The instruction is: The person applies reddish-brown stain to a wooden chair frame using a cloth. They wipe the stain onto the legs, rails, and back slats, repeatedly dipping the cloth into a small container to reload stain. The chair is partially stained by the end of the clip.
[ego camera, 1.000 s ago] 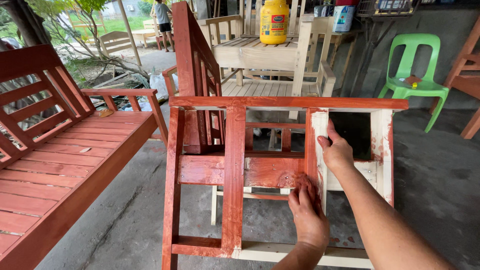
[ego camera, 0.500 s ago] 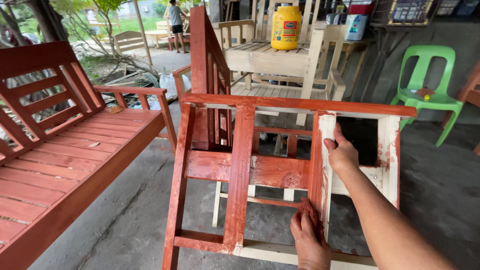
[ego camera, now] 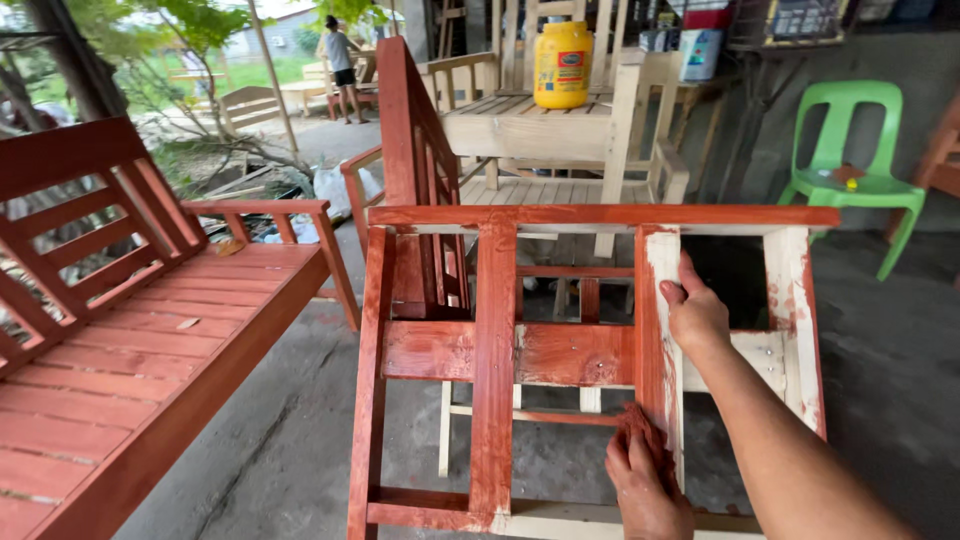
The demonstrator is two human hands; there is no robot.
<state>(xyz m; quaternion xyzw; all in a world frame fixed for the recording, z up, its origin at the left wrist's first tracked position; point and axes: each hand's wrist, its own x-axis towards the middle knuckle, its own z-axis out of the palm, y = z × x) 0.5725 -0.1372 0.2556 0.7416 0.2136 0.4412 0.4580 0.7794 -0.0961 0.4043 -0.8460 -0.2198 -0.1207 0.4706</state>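
A wooden frame (ego camera: pixel 495 360) stands upright in front of me, mostly stained red, with its right part (ego camera: pixel 790 300) still bare pale wood. My right hand (ego camera: pixel 697 312) grips a half-stained upright (ego camera: pixel 655 340) of the frame near its top. Lower on the same upright, my left hand (ego camera: pixel 645 490) presses a red-stained rag (ego camera: pixel 640 428) against the wood.
A red-stained slatted bench (ego camera: pixel 150 340) stands at the left. Behind the frame are another red frame (ego camera: pixel 410 150), unpainted wooden furniture (ego camera: pixel 540 130) with a yellow jug (ego camera: pixel 562 65) on it, and a green plastic chair (ego camera: pixel 850 170). A person (ego camera: pixel 338 60) stands far off outside.
My left hand with the rag has slid down the upright. My right hand keeps its grip near the top. The view has shifted slightly.
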